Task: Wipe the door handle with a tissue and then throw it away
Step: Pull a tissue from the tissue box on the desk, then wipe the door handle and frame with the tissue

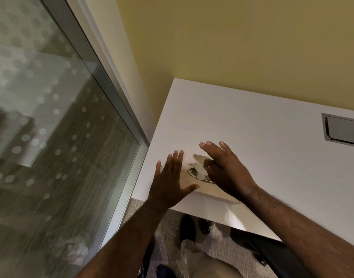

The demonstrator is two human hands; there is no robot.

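A beige tissue box [207,192] sits near the front left corner of the white table [252,137]. A white tissue [200,171] sticks up from its oval opening. My left hand [170,181] lies flat on the box's left end, fingers spread. My right hand [226,169] hovers over the opening, thumb and a finger at the tissue; whether they pinch it I cannot tell. No door handle is in view.
A glass wall with a metal frame [116,101] runs along the left, right beside the table. A metal cable hatch [342,130] is set in the table at the right. Below the table edge are a dark chair seat [272,255] and my legs on grey carpet.
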